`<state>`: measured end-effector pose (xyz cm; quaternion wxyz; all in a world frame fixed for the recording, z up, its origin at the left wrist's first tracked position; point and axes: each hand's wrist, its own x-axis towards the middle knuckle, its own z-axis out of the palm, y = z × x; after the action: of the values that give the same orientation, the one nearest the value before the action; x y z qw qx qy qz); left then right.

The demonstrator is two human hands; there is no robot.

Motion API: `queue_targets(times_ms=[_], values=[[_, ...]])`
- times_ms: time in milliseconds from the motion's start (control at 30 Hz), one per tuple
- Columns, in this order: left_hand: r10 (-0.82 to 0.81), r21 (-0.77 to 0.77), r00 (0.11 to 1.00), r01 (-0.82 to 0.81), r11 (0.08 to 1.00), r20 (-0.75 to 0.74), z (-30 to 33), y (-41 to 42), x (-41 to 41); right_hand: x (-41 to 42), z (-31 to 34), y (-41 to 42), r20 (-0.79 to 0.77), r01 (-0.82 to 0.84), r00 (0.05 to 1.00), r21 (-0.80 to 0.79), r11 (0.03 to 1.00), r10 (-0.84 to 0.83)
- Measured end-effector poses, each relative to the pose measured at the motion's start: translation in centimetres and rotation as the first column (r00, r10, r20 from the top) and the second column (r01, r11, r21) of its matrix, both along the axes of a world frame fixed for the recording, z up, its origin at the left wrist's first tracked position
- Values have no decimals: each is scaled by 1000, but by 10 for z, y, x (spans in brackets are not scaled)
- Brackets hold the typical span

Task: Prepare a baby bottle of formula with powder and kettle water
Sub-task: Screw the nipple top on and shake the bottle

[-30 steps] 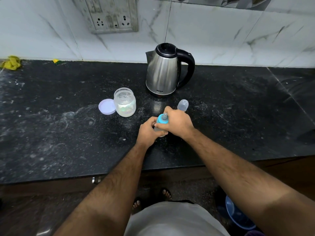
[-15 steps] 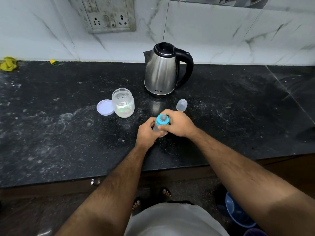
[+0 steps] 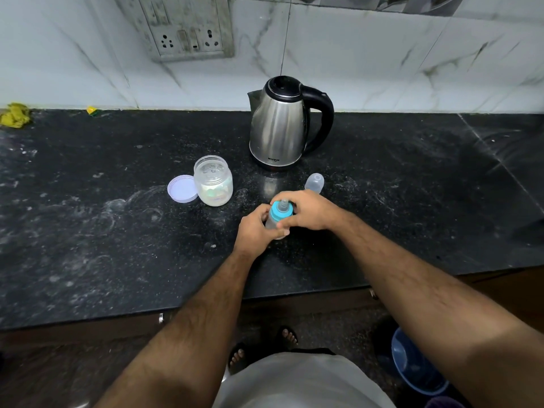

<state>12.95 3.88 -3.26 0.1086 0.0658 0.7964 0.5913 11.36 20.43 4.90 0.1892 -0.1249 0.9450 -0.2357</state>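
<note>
A small clear baby bottle [image 3: 272, 223] with a blue collar and teat [image 3: 281, 209] stands on the black counter [image 3: 117, 245]. My left hand [image 3: 253, 231] wraps the bottle's body, hiding most of it. My right hand [image 3: 309, 210] grips the blue collar from the right. The bottle's clear cap [image 3: 315, 182] lies just behind my right hand. An open jar of white powder [image 3: 213, 181] stands to the left, with its lilac lid [image 3: 182, 189] beside it. The steel kettle [image 3: 279, 125] with a black handle stands at the back.
A wall socket panel [image 3: 188, 28] sits on the marble wall above. A yellow cloth [image 3: 14, 114] lies at the far left edge. White powder dusts the counter. Below the counter edge are my sandalled feet and a blue tub [image 3: 412, 366] on the floor.
My right hand has shifted around the blue collar, so the collar and teat show more. The bottle stays in place.
</note>
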Motion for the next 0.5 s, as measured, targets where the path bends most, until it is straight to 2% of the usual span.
queue_targets(times_ms=[167, 300, 367, 433, 500], values=[[35, -35, 999, -35, 999, -10, -4, 1, 2, 18, -9, -8, -138, 126, 982, -8, 992, -126], [54, -80, 998, -56, 995, -26, 0, 3, 3, 36, -17, -31, -228, 382, 897, -36, 923, -380], [42, -101, 998, -46, 994, -43, 2, 3, 3, 40, -20, -41, -236, 460, 860, -25, 888, -452], [33, -92, 999, -36, 995, -27, 2, 2, 2, 38, -19, -38, -209, 448, 870, -41, 893, -446], [20, -61, 1000, -20, 998, -8, 1, 1, 0, 29, -12, -24, -138, 346, 927, -34, 938, -347]])
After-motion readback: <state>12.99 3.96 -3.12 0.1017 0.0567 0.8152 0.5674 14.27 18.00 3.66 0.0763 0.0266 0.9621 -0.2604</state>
